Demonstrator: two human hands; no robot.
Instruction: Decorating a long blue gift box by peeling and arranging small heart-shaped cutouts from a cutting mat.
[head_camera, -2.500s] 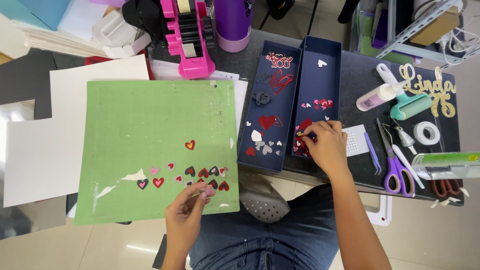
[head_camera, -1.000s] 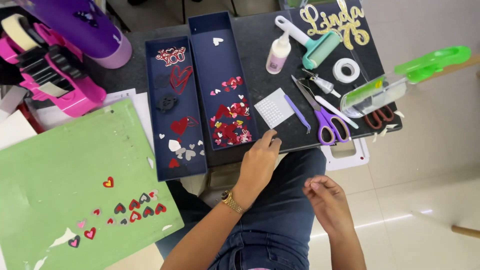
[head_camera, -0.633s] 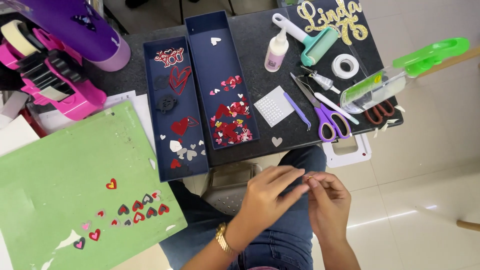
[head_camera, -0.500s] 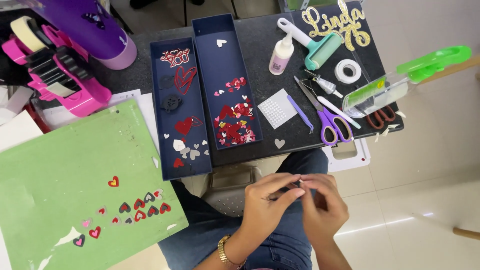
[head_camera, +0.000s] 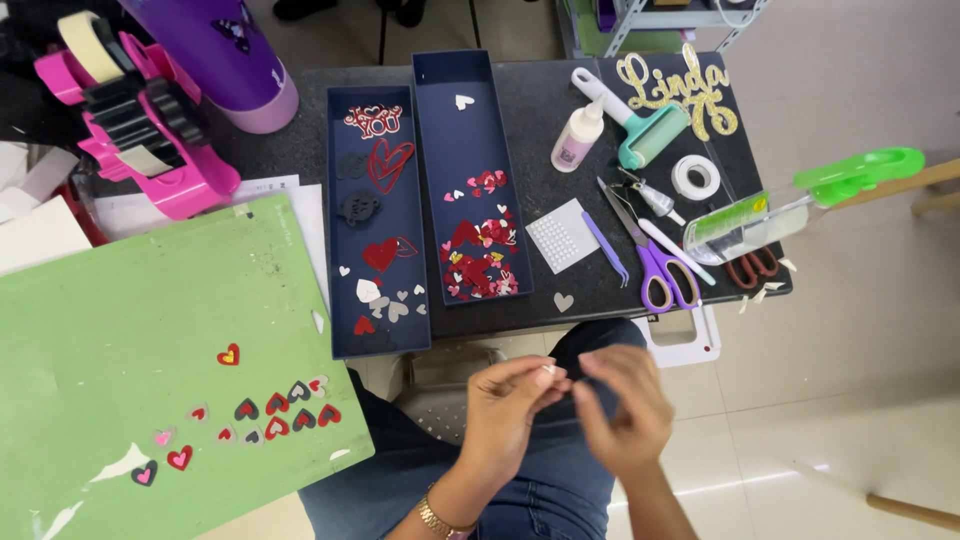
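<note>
My left hand (head_camera: 512, 402), with a gold bracelet at the wrist, and my right hand (head_camera: 628, 412) meet fingertip to fingertip over my lap in blue jeans, below the table's front edge. They pinch something tiny and pale between them; it is too small to identify, and the right hand is blurred. Nearest on the black table (head_camera: 520, 95) lie a grey paper heart (head_camera: 564, 300) and a white square sheet of dots (head_camera: 560, 235). Two navy trays (head_camera: 340, 180) (head_camera: 430, 120) hold red, white and grey paper hearts.
A green cutting mat (head_camera: 130, 320) at left carries a row of small hearts (head_camera: 280, 405). Purple scissors (head_camera: 655, 268), tweezers (head_camera: 605, 248), a glue bottle (head_camera: 578, 135), a teal roller (head_camera: 650, 135), a tape roll (head_camera: 695, 177), a gold glitter topper (head_camera: 690, 95) and a pink tape dispenser (head_camera: 140, 130) crowd the table.
My left hand left the green mat, reached to the table's front edge, then drew back. My right hand left the tray. Both now meet over my lap.
</note>
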